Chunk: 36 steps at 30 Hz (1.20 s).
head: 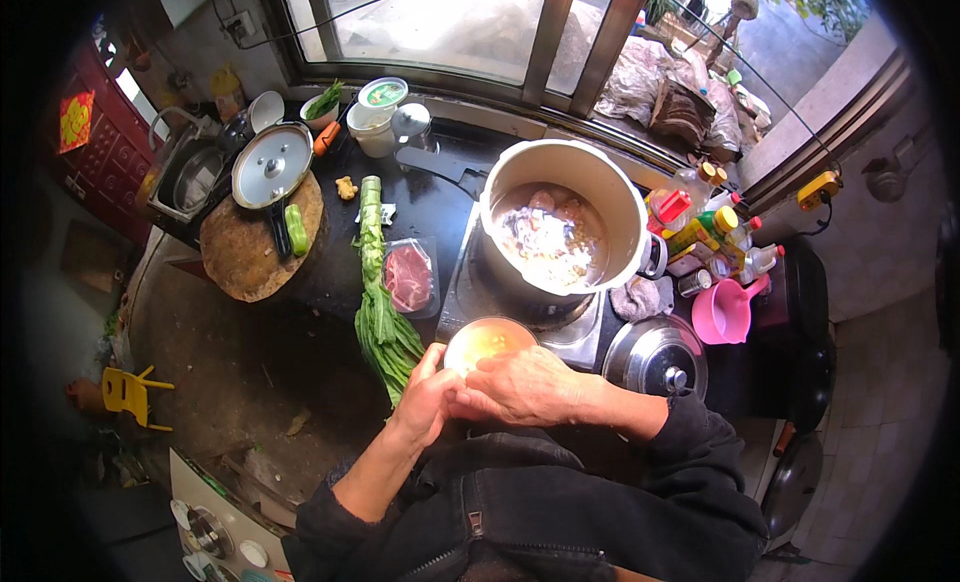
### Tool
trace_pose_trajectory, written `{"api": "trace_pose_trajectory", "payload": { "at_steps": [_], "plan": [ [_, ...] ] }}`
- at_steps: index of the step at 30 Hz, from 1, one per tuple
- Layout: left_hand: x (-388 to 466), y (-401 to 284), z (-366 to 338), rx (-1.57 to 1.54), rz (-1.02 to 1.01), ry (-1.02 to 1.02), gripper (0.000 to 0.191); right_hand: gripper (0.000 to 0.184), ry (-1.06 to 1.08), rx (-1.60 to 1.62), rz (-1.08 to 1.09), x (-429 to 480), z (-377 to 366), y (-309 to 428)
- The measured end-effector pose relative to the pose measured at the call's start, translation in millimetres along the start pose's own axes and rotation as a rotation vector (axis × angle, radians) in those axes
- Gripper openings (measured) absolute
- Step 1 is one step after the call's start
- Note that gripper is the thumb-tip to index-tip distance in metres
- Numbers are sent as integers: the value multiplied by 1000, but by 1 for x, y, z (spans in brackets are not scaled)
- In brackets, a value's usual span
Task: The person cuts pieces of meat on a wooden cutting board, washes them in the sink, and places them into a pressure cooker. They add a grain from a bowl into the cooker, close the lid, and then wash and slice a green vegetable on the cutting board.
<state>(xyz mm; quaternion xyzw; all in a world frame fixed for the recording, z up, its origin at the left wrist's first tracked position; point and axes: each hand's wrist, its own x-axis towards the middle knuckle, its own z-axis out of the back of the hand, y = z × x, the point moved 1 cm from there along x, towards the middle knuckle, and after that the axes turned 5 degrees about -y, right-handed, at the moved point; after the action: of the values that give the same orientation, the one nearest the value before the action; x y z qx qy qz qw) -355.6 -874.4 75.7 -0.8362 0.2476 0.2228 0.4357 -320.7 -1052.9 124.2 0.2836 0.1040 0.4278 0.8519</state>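
A light bowl with yellowish contents is close before me, at the near edge of the stove. My left hand grips its near-left side. My right hand lies at the bowl's near rim, fingers bent and touching the left hand; whether it holds something small cannot be seen. Beyond the bowl a large pressure cooker pot stands uncovered on the gas stove, with liquid and pieces of food inside. Left of the stove lie a leafy green stem vegetable and a clear tray of raw meat.
A round wooden chopping board at the left bears a cooker lid and a cut green vegetable. To the right are a metal lid, a cloth, a pink ladle and several bottles. Ginger lies behind.
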Motion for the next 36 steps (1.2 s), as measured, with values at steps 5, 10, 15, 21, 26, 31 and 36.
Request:
{"api": "trace_pose_trajectory", "payload": {
  "at_steps": [5, 10, 15, 21, 26, 31, 36],
  "plan": [
    [0, 5, 0, 9, -15, 22, 39, 46, 40, 104, -60, -3, 3, -1],
    [0, 6, -10, 45, -9, 26, 39, 45, -136, 346, -149, 1, 7, -13],
    [7, 1, -19, 67, -107, 16, 41, 42, -359, 835, -459, 20, 42, -37],
    [23, 5, -24, 156, -271, 47, 45, 30, -937, 345, -319, 38, 102, -135],
    [9, -11, -32, 174, -248, 12, 42, 16, -737, -96, -172, 23, 108, -120],
    [7, -14, -31, 202, -235, 2, 40, 15, -345, 167, 22, 16, 82, -36],
    [22, -1, -19, 148, -292, -16, 40, 17, -273, -220, 116, 15, 22, -24]
  ]
}}
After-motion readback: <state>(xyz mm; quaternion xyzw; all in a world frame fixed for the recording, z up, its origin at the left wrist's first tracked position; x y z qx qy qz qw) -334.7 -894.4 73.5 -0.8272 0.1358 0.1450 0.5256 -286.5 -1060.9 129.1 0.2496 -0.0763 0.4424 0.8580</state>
